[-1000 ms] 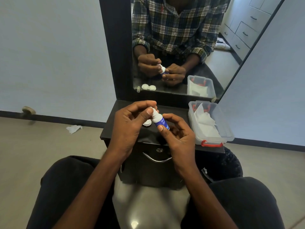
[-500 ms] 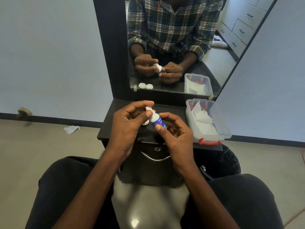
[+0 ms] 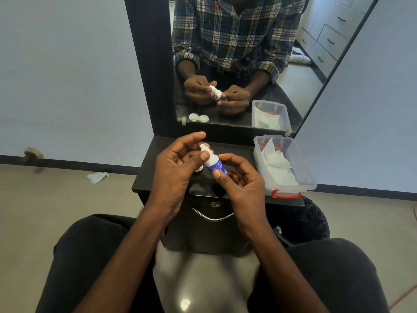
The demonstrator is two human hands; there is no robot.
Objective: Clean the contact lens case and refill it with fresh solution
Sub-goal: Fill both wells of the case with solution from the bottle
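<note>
Pinching the solution bottle [image 3: 215,164] by its blue label, the right hand [image 3: 242,184] is tilting it leftward; the left hand [image 3: 174,170] is curling loosely at its white cap. Just beyond the left hand's fingers, a lens case [image 3: 199,169] is peeking out; right of the grip is sitting a clear plastic box [image 3: 309,184].

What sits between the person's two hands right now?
In the head view, a small white solution bottle with a blue label: the right hand grips its body, the left hand fingers its cap.

A home dressing corner: a small black dressing table [image 3: 234,150] with a curved metal drawer handle [image 3: 213,216] stands under a tall black-framed wall mirror [image 3: 239,64], which reflects white drawer cabinets [image 3: 325,39] across a tiled floor [image 3: 33,199].
</note>
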